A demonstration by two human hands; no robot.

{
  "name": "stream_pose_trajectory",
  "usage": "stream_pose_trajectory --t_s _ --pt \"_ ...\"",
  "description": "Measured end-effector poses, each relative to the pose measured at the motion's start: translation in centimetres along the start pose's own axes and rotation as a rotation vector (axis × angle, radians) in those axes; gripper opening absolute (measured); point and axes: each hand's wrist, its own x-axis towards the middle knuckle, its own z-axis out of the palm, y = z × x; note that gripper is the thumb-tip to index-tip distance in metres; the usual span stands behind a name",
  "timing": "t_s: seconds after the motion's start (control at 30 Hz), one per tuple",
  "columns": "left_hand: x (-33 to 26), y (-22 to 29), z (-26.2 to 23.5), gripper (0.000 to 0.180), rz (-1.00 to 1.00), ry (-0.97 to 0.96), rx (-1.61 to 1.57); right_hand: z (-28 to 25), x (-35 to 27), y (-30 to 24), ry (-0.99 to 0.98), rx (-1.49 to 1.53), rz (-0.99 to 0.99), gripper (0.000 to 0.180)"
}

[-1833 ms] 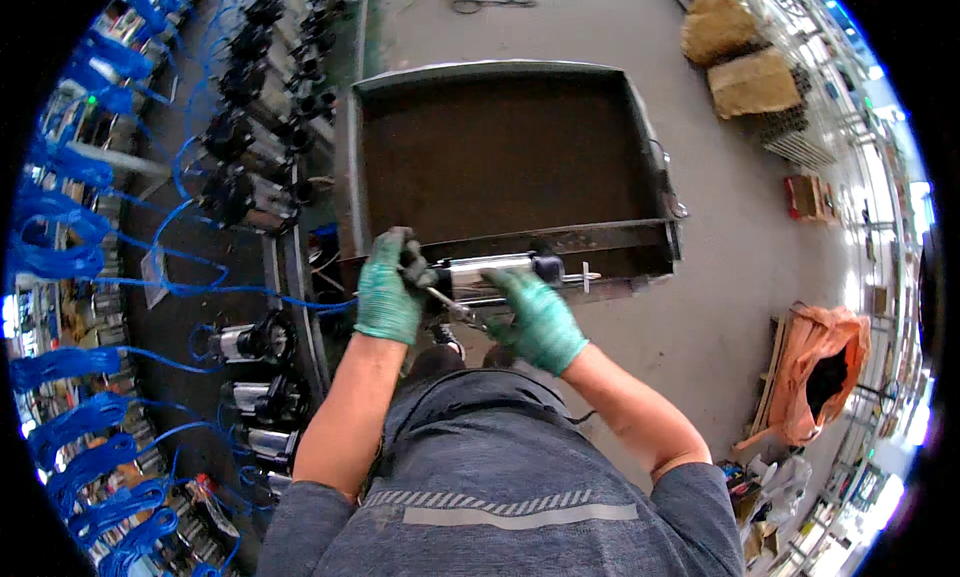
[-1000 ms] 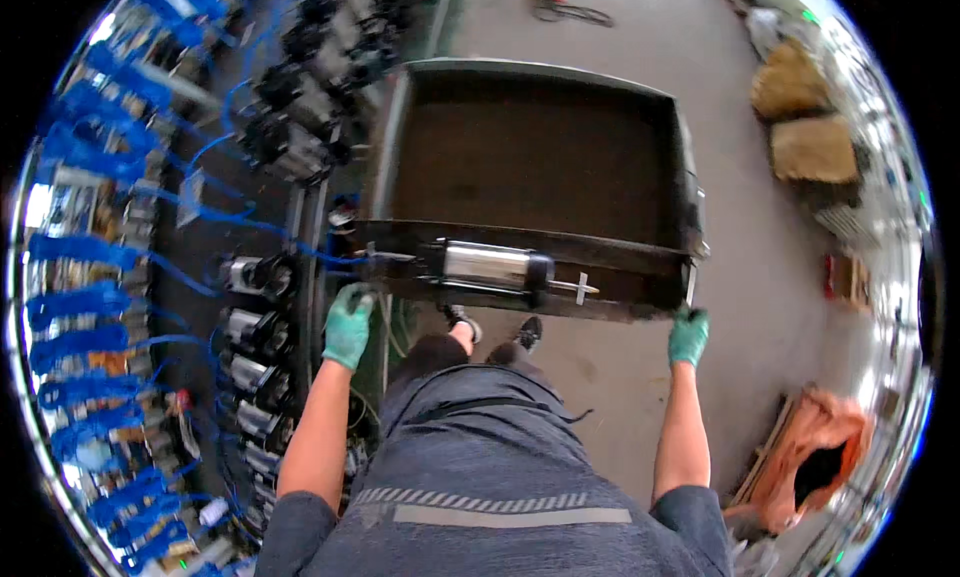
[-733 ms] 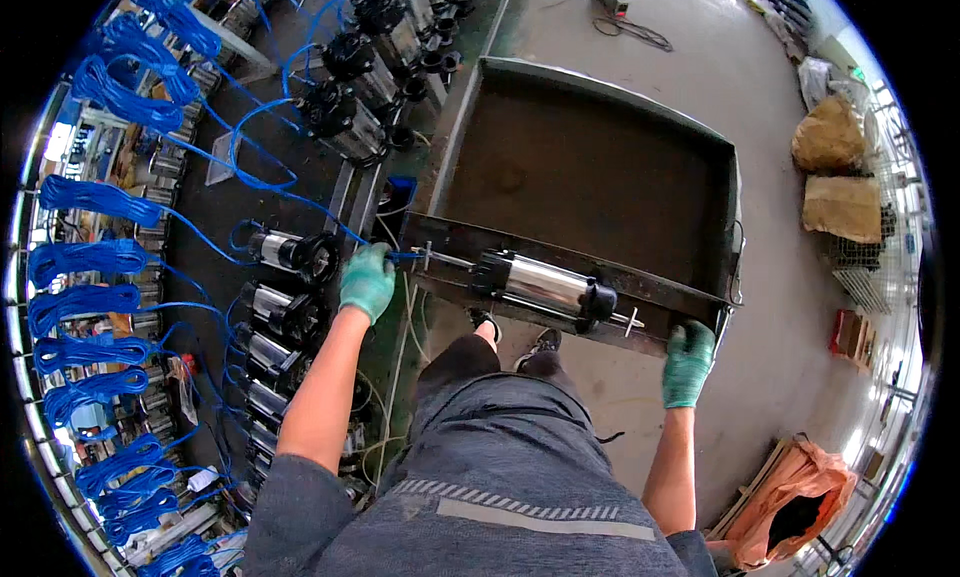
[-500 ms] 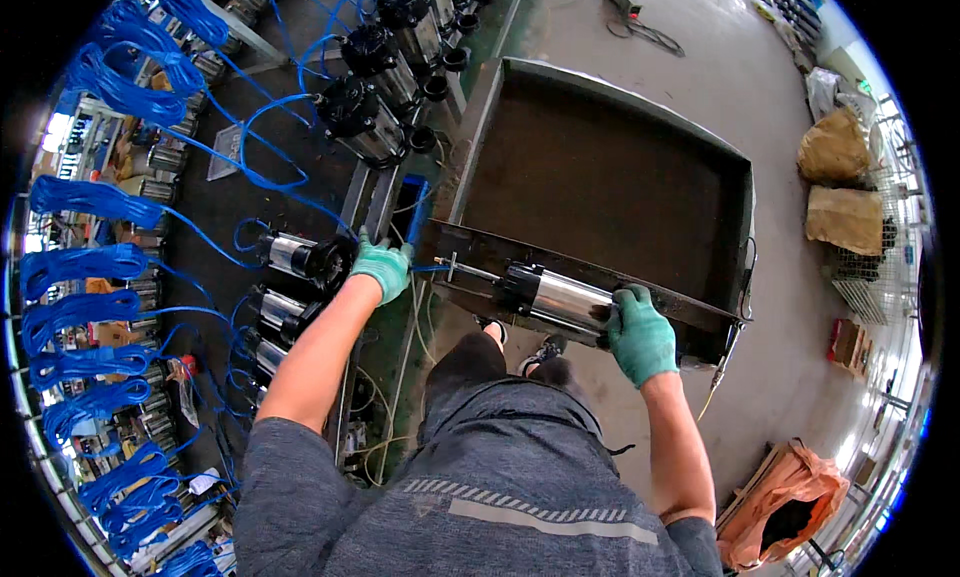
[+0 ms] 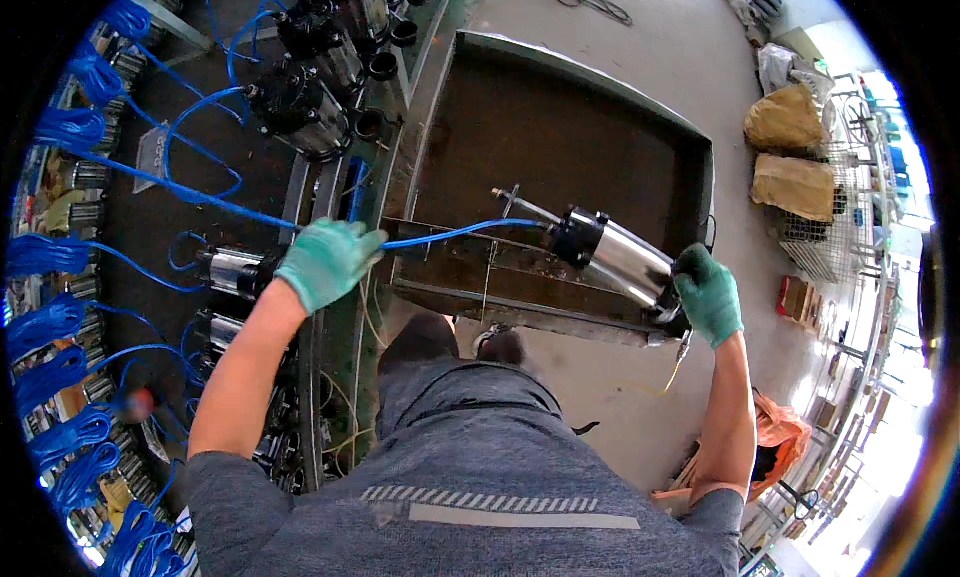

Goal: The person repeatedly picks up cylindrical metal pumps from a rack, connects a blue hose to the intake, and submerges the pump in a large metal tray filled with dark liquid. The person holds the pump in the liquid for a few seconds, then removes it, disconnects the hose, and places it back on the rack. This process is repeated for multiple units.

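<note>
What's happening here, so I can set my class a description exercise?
A person in green gloves is handling a silver-and-black cylinder. The right hand grips one end, holding it at a slant over the near side of a dark metal tray. The left hand is on the blue cable running to its other end. Similar cylinders sit to the left.

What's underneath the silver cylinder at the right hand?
Around the silver cylinder, the narrow front section of the metal tray shows; whatever lies directly beneath is covered. The right hand partly hides one end.
</note>
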Motion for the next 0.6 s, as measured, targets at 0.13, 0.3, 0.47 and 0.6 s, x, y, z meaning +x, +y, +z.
stream_pose_trajectory --t_s 0.13,0.3,0.47,0.6 --pt "6.8 3.3 2.3 0.032 0.130 0.155 -0.033 0.7 5.1 0.9 0.008 -0.127 0.065 0.023" --pt "12.7 3.2 5.1 0.028 -0.039 0.013 0.002 5.0 11.3 -0.6 -0.078 -0.383 0.044 0.025" --pt "14.5 2.1 7.1 0.023 -0.155 -0.013 -0.028 10.4 15.5 1.6 -0.088 -0.369 0.027 0.025" --pt "14.3 1.2 8.8 0.020 -0.241 0.097 -0.125 14.1 17.1 2.6 -0.024 -0.372 -0.066 0.022"
